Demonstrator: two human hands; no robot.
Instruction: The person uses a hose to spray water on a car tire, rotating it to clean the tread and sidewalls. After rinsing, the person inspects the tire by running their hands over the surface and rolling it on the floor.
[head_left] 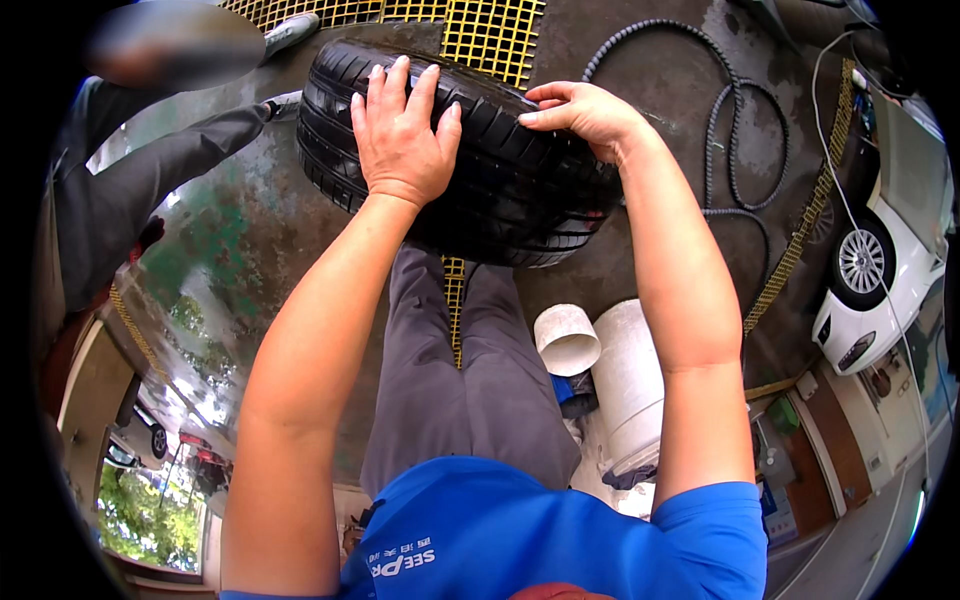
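Observation:
A black car tire [470,165] stands in front of my legs, its grooved tread facing up toward me and shining as if wet. My left hand [405,135] lies on the tread at the left, palm down, fingers spread and pointing away from me. Over the right part of the tire, my right hand [580,115] is curved, thumb and fingers apart and pointing left at its upper edge. Whether those fingertips press on the rubber or hover just over it, I cannot tell. The tire's far side is mostly hidden.
Yellow floor grating [490,40] lies beyond the tire. A coiled dark hose [735,130] is on the floor at right. Near my right leg stand a white bucket [630,380] and a small white container [567,338]. Another person's legs [170,170] are at left; a white car [880,270] is at far right.

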